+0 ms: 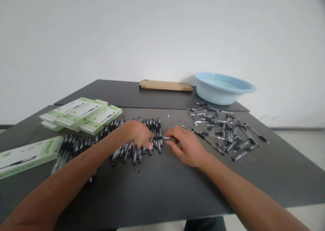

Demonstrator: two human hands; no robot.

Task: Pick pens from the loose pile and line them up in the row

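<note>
Dark fabric [205,224] is visible below the near edge of the near bench [152,190], which has a dark grey top. A single green-and-white box [30,156] lies flat toward the left edge of this bench and extends out of view. A dense row of pens [137,153], black and clear, runs from beside the single box to the middle of the bench, most of them pointing toward the near and far edges. The left hand [140,134] is positioned over this row, fingers curled closed on one end of a pen [158,138]. The pen is held level, roughly parallel to the near edge, with its black grip exposed between the hands. The right hand [186,144] has thumb and forefinger brought together at the pen's tip; its other fingers are loosely bent. Loose pens [225,129] lie at mixed angles, partly overlapping, between the right hand and the right edge. Overlapping green-and-white boxes [83,113] are located near the far left corner of the near bench. A small pale part [168,116] lies near its far edge. On the far bench [116,92], a flat brown cardboard package [166,85] lies along the far edge, and a light-blue basin [214,95] stands upright toward the right end
</note>
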